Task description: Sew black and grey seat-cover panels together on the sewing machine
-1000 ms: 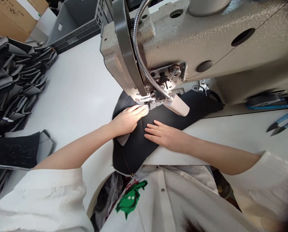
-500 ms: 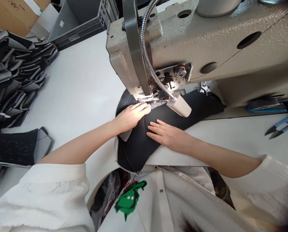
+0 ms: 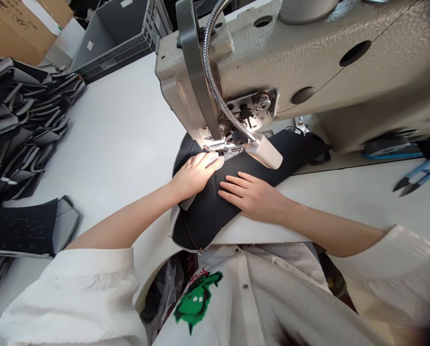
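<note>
A black fabric piece (image 3: 204,218) with a pale edge and a line of stitching lies under the head of a sewing machine (image 3: 179,72). My left hand (image 3: 191,178) is closed on the fabric at the left, its thumb and fingers together beside the lit presser foot (image 3: 225,148). What lies beneath its fingertips is hidden by glare. Further right, my right hand (image 3: 256,197) rests flat on the same piece, fingers stretched out and slightly apart. A small lamp (image 3: 265,151) on a bendable metal neck hangs just above the fabric.
Blue-handled thread snips (image 3: 420,175) lie at the right, and scissors (image 3: 300,126) stick out behind the fabric. A pile of black and grey pieces (image 3: 20,125) fills the left, with a patterned black piece (image 3: 20,228) nearer. A grey crate (image 3: 117,43) and cardboard box (image 3: 23,29) stand behind.
The fabric has shifted slightly toward the machine. My left fingers have bent more beside the presser foot. My right hand stays flat on the fabric; the whole view has tilted a little.
</note>
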`<action>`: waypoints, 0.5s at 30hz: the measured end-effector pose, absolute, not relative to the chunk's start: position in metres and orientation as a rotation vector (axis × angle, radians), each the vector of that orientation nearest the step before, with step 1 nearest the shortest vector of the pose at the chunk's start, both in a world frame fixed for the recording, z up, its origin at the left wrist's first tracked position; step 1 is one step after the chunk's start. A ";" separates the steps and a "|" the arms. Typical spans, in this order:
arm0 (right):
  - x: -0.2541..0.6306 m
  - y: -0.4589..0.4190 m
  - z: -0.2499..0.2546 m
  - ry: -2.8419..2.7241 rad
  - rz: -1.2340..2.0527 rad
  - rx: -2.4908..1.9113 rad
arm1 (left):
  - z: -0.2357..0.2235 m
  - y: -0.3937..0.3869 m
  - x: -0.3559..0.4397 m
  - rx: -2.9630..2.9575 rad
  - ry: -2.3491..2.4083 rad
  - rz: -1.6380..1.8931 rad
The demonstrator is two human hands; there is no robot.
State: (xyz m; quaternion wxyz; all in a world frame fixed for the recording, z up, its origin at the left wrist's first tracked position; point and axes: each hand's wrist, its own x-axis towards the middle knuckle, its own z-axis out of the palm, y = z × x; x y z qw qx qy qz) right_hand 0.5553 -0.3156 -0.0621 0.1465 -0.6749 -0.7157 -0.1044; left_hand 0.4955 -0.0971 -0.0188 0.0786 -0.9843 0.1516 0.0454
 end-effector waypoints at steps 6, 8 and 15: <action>0.553 -0.314 -0.064 -2.053 -0.387 -1.948 | -0.020 -0.096 0.488 -2.836 0.390 0.088; 0.552 -0.314 -0.065 -2.049 -0.420 -1.946 | -0.020 -0.094 0.486 -2.820 0.404 0.081; 0.559 -0.317 -0.065 -2.066 -0.460 -1.943 | -0.023 -0.094 0.491 -2.852 0.382 0.073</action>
